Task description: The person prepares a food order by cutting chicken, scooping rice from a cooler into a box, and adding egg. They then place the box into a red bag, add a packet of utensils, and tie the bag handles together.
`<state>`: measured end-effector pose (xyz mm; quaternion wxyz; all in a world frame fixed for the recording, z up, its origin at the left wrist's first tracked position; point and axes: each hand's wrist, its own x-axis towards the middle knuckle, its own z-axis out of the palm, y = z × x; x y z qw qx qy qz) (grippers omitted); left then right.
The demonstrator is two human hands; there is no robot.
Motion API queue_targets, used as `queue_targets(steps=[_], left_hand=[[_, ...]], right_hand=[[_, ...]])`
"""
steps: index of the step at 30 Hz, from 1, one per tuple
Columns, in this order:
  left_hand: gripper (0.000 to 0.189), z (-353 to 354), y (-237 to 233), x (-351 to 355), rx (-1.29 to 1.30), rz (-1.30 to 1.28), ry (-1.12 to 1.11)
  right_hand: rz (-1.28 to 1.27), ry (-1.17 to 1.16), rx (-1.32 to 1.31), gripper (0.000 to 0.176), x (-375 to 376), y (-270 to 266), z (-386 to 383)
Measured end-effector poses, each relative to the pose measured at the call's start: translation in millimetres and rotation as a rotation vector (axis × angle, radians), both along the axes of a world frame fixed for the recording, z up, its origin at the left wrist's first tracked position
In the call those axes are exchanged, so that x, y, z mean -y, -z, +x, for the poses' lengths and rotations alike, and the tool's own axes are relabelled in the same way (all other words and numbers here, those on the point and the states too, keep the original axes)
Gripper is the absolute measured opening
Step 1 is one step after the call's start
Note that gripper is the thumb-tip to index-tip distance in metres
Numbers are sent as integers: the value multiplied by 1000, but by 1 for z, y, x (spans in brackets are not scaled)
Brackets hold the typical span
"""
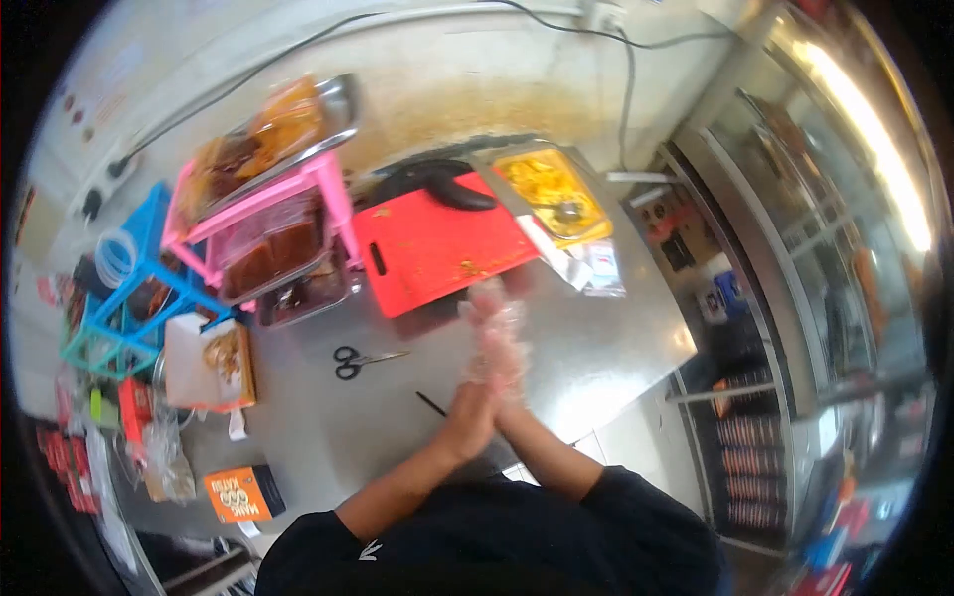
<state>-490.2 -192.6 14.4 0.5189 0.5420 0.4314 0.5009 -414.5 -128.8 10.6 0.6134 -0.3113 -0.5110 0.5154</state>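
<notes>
My left hand (pixel 479 389) and my right hand (pixel 509 363) are pressed against each other over the steel table, in front of a red cutting board. Thin clear plastic gloves (pixel 497 323) cover the hands and crumple around the fingers. The fingers point away from me, but motion blur and the plastic hide how they are bent. The red cutting board (pixel 447 238) lies just beyond the fingertips, with crumbs near its front edge. Black-handled scissors (pixel 350 363) rest left of my hands. A thin black stick (pixel 430 403) lies beside my left wrist.
A dark curved object (pixel 457 189) lies on the board's far edge. Behind it is a tray of yellow food (pixel 552 194) with a spoon. Pink (pixel 343 204) and blue (pixel 169 238) racks stand left, near an open food box (pixel 211 382) and an orange box (pixel 243 495). Metal shelving (pixel 686 397) is right.
</notes>
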Motion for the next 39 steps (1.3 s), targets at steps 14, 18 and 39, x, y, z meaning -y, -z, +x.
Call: queue_targets(steps=[14,18,39], left_hand=[[60,-94,-46,-171,102,-180,-421],[50,-77,-15,-195,-779,424,-314],[54,-88,48,-161,-1056,158,-116]], right_hand=[[220,67,979,43,-90,9,52],[385,729,1343,39,-166,30,79],[49,235,902,41,-118,21,149]])
